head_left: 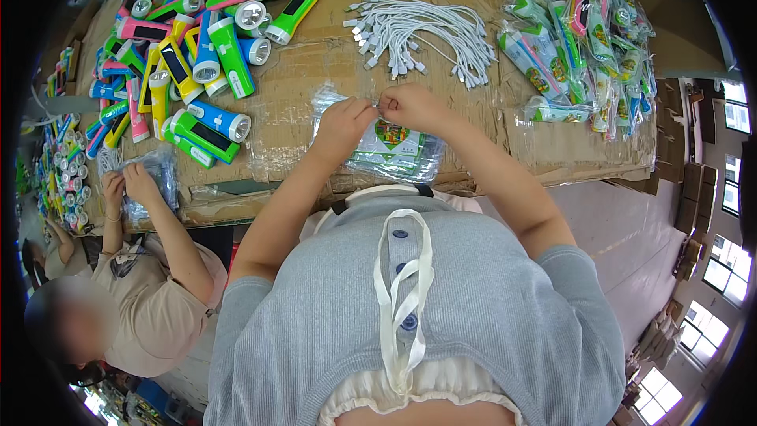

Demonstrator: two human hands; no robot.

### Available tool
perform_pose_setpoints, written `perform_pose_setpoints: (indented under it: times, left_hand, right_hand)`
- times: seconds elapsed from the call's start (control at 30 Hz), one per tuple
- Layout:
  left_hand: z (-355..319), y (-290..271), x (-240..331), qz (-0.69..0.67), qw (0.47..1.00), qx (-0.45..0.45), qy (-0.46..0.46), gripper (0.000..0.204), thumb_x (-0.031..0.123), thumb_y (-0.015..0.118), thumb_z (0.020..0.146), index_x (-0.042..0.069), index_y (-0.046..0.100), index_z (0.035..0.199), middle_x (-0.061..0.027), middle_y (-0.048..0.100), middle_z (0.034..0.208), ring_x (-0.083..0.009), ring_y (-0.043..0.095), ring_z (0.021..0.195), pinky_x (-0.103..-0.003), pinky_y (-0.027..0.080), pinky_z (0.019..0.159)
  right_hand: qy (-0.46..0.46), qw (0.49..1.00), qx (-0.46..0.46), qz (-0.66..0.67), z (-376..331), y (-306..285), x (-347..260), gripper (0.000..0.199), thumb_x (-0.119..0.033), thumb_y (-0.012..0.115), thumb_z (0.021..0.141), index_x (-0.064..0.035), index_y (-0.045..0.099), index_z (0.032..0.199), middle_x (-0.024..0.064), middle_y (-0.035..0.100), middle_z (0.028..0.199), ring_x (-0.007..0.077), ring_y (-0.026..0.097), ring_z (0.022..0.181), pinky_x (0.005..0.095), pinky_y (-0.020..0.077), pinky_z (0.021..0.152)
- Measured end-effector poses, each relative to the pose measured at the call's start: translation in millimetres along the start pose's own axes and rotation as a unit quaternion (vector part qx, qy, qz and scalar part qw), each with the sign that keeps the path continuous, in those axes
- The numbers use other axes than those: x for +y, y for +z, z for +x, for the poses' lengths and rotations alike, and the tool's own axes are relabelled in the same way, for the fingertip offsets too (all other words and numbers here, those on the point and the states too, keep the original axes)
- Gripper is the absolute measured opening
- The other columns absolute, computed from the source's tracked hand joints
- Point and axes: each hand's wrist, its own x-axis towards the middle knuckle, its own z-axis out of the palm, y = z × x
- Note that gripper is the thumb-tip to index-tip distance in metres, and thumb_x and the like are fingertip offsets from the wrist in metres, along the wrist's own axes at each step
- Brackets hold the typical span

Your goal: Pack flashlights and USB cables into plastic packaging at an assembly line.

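My left hand (347, 125) and my right hand (412, 107) meet fingertip to fingertip at the middle of the table. Both are closed in a pinch, and a small pale thing shows between them, too small to name. Right under them lies a pile of clear plastic bags (388, 167) with a green printed card (406, 146) in view; my left hand covers part of it. Beyond my hands spreads a heap of white charging cables (426, 35). To the left is a large pile of flashlights (230, 55) in green, blue, yellow and pink.
Bagged flashlights (579, 47) are heaped at the right end of the cardboard-covered table (292, 83). On the left, a co-worker's hands (130, 181) are raised over more clear bags (162, 177). The table's near edge (213, 213) runs close to my body.
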Motion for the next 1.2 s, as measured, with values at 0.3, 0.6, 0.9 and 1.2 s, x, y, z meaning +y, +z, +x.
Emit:
perform_pose_setpoints:
  times: [0.3,0.6,0.9,1.2]
  left_hand:
    - [-55.4,-47.2,40.9,-0.038,0.987,-0.103,-0.120,0.015,0.016,0.071,0.064,0.009,0.060,0.071,-0.0065,0.052,0.083,-0.0257,0.050,0.085,-0.037,0.039,0.072]
    - [-19.1,-41.2,52.2,-0.174,0.894,0.042,-0.410,0.036,0.014,0.069,0.072,0.006,0.054,0.103,-0.0095,0.054,0.085,-0.0286,0.054,0.068,-0.037,0.044,0.061]
    - [-7.3,-38.7,19.7,-0.149,0.902,-0.046,-0.403,0.020,0.013,0.064,0.074,0.007,0.055,0.091,-0.0106,0.056,0.068,-0.0275,0.057,0.062,-0.037,0.045,0.057]
    - [-9.1,-33.1,16.3,-0.109,0.895,-0.040,-0.432,0.021,0.024,0.065,0.077,0.004,0.057,0.076,-0.0120,0.058,0.064,-0.0288,0.058,0.061,-0.038,0.044,0.056]
  right_hand:
    - [0.101,0.982,0.113,0.116,17.5,-47.4,41.2,0.017,-0.016,0.059,0.072,-0.0060,0.062,0.086,0.0124,0.062,0.087,0.0292,0.059,0.085,0.0380,0.0477,0.074]
    - [0.043,0.937,0.178,-0.298,50.0,-97.9,79.4,0.020,-0.018,0.061,0.074,-0.0101,0.061,0.092,0.0095,0.061,0.092,0.0282,0.057,0.092,0.0406,0.0475,0.077]
    - [0.116,0.934,0.213,-0.262,20.8,-91.6,62.7,0.013,-0.020,0.062,0.076,-0.0108,0.062,0.085,0.0096,0.061,0.088,0.0289,0.059,0.087,0.0411,0.0478,0.072]
    - [0.028,0.901,0.432,0.007,-45.7,-131.6,-93.2,0.016,-0.016,0.061,0.081,-0.0024,0.053,0.082,0.0095,0.056,0.068,0.0270,0.053,0.058,0.0371,0.0420,0.055]
